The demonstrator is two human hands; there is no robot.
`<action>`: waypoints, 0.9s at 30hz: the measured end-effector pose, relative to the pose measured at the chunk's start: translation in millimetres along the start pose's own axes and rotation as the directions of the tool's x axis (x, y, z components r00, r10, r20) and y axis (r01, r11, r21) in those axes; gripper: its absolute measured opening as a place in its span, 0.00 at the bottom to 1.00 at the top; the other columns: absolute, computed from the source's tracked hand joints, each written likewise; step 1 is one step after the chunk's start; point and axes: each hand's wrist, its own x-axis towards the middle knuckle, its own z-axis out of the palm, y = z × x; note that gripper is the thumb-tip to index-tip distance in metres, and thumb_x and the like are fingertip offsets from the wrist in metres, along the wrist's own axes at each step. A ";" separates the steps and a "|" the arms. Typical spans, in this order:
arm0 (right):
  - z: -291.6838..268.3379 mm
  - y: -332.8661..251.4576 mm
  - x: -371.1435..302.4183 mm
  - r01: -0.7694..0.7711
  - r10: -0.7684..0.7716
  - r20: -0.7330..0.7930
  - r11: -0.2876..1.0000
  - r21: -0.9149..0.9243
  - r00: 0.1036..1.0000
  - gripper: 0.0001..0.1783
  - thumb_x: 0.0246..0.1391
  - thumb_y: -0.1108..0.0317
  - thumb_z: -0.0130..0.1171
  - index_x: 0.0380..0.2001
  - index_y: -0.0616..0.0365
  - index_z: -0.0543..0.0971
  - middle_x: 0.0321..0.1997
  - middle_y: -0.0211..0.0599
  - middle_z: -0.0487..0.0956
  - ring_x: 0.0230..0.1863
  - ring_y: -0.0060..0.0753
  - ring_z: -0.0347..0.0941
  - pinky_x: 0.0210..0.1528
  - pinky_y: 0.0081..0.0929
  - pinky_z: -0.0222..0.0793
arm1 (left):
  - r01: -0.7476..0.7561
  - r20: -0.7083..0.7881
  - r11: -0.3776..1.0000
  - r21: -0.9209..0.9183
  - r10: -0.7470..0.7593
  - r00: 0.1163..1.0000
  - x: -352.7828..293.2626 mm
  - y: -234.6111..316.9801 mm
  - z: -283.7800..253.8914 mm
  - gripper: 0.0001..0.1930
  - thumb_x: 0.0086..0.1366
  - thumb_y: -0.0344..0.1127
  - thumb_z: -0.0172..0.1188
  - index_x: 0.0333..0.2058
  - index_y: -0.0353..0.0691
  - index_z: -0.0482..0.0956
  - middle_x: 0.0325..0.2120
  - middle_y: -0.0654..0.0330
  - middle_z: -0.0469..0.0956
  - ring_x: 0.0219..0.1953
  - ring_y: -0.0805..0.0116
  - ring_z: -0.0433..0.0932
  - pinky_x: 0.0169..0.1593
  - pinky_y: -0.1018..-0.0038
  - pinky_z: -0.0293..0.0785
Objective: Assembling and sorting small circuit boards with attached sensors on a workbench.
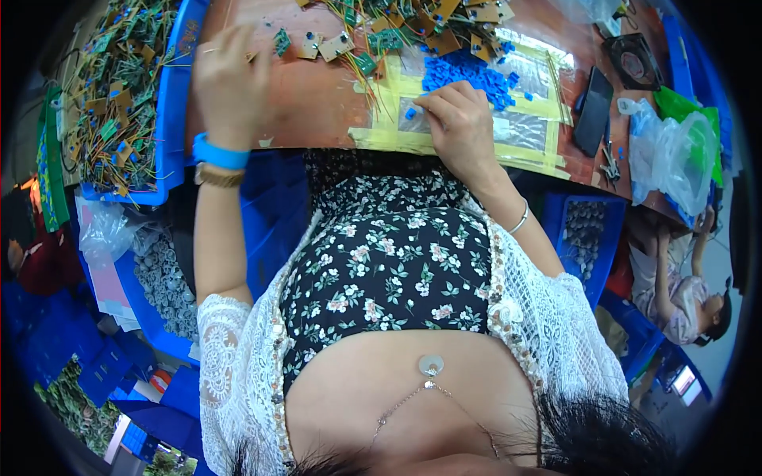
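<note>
My left hand (230, 83) is over the left part of the brown table, smeared by motion, so its fingers do not read clearly. Beside it lie small circuit boards (324, 47) with wires, some green and some tan. With fingers pinched together, my right hand (462, 127) rests at the table's near edge; what is between the fingertips, if anything, is hidden. A small blue plastic piece (410, 113) shows right by those fingertips. Just beyond that hand is a heap of similar blue pieces (464, 75) on a surface edged with yellow tape (386, 103).
A blue bin (176, 79) full of wired boards stands at the left. More wired boards (436, 24) are piled at the far middle. On the right are a dark phone (593, 111), keys (610, 168), a black fan-like frame (633, 59) and clear plastic bags (671, 155). Another person (686, 305) sits beyond.
</note>
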 end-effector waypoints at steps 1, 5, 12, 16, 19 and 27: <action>0.5 0.6 -0.9 -0.004 0.004 0.012 1.000 -0.001 1.000 0.08 0.44 0.75 0.68 0.31 0.54 0.84 0.32 0.30 0.81 0.40 0.37 0.75 0.43 0.36 0.64 | 0.074 0.047 0.995 -0.068 -0.071 0.996 -4.1 15.0 13.6 0.18 0.62 0.37 0.66 0.50 0.37 0.80 0.44 0.49 0.81 0.46 0.48 0.79 0.50 0.59 0.76; 3.4 -2.3 0.2 0.010 -0.009 0.067 1.000 -0.009 0.998 0.07 0.44 0.72 0.68 0.31 0.53 0.85 0.32 0.27 0.81 0.42 0.35 0.74 0.45 0.36 0.63 | 0.156 0.185 0.986 -0.064 -0.142 0.972 -11.0 11.4 53.1 0.18 0.63 0.35 0.63 0.50 0.35 0.79 0.44 0.46 0.80 0.44 0.45 0.80 0.47 0.57 0.77; 17.9 -0.7 4.3 0.075 -0.069 0.118 0.996 -0.053 0.991 0.06 0.44 0.68 0.69 0.28 0.52 0.84 0.31 0.26 0.79 0.43 0.35 0.73 0.46 0.35 0.62 | 0.173 0.148 0.982 -0.081 -0.160 0.976 -26.8 16.2 23.2 0.13 0.63 0.30 0.62 0.46 0.35 0.81 0.39 0.50 0.83 0.39 0.50 0.81 0.43 0.61 0.79; 21.0 -2.1 2.0 0.069 -0.071 0.064 0.997 0.038 0.995 0.06 0.44 0.68 0.70 0.27 0.53 0.83 0.31 0.27 0.80 0.42 0.35 0.73 0.46 0.35 0.62 | 0.242 -0.174 0.841 -0.483 -0.363 0.916 -44.7 81.9 -11.0 0.16 0.58 0.16 0.63 0.44 0.36 0.84 0.38 0.53 0.83 0.41 0.58 0.83 0.45 0.68 0.80; 20.8 -3.6 0.1 0.037 -0.038 0.010 0.995 0.092 0.999 0.06 0.44 0.68 0.70 0.27 0.53 0.83 0.30 0.27 0.80 0.41 0.35 0.73 0.46 0.35 0.63 | 0.103 -0.075 0.897 -0.430 -0.149 0.986 -71.7 107.8 -21.0 0.18 0.55 0.14 0.62 0.44 0.36 0.84 0.37 0.53 0.81 0.39 0.56 0.82 0.43 0.67 0.79; 23.0 -14.8 -0.8 0.065 -0.063 0.044 0.996 -0.060 0.997 0.06 0.44 0.69 0.70 0.29 0.52 0.84 0.31 0.26 0.81 0.41 0.34 0.75 0.46 0.35 0.63 | 0.020 0.230 0.909 -0.417 0.084 0.970 -106.5 131.1 -13.0 0.18 0.49 0.19 0.62 0.41 0.35 0.84 0.48 0.53 0.80 0.46 0.54 0.79 0.48 0.63 0.76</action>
